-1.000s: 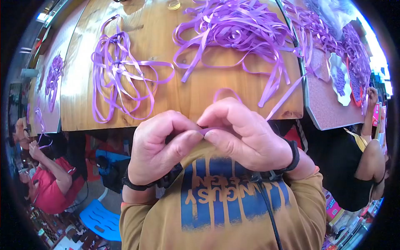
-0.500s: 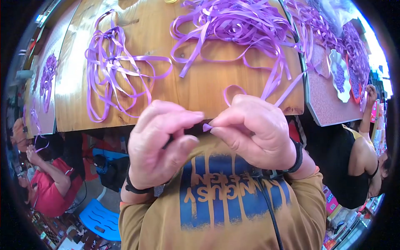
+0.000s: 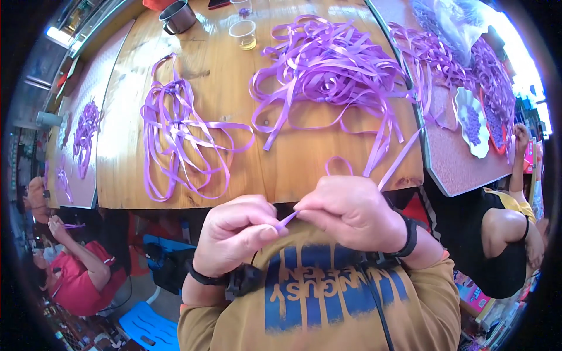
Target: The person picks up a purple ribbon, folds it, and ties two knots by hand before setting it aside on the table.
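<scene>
- Purple ribbon (image 3: 287, 220): pinched by left hand (image 3: 234, 237) and right hand (image 3: 354, 210).
- Ribbon pile (image 3: 336, 70): on counter (image 3: 281, 169), 12–1 o'clock from hands.
- Looped ribbon bundle (image 3: 177, 124): on counter, 10 o'clock.

At six o'clock, fingers (image 3: 315, 202) partly hide the purple ribbon (image 3: 287, 220); at eleven, the upper edge cuts one red object (image 3: 158, 3).

The lone fisheye view looks down from the wearer's head, close above left hand (image 3: 237, 234) and right hand (image 3: 354, 210), wooden table (image 3: 228, 82) toward twelve o'clock, tan shirt (image 3: 328, 339) toward six.
</scene>
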Available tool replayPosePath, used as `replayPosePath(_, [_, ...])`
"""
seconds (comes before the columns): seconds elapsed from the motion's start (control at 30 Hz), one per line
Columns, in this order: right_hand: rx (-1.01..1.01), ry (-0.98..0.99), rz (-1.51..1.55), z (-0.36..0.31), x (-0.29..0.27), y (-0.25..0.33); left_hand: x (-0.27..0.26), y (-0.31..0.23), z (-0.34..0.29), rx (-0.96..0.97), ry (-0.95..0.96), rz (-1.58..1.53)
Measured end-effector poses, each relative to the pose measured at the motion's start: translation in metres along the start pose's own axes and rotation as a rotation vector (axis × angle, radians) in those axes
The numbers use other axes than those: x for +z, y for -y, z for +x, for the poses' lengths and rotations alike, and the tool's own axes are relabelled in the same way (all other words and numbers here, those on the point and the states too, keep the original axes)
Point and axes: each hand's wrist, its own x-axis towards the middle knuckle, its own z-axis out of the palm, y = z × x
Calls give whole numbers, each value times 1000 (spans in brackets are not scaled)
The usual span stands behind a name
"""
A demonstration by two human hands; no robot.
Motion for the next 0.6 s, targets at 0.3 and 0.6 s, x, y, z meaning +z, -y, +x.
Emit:
replayPosePath(0.3, [-146, -41, -295, -1, 0, -5, 22, -6, 24, 260, -304, 577])
replayPosePath(0.6, [-43, -179, 166, -10, -1, -17, 23, -13, 26, -134, -47, 7])
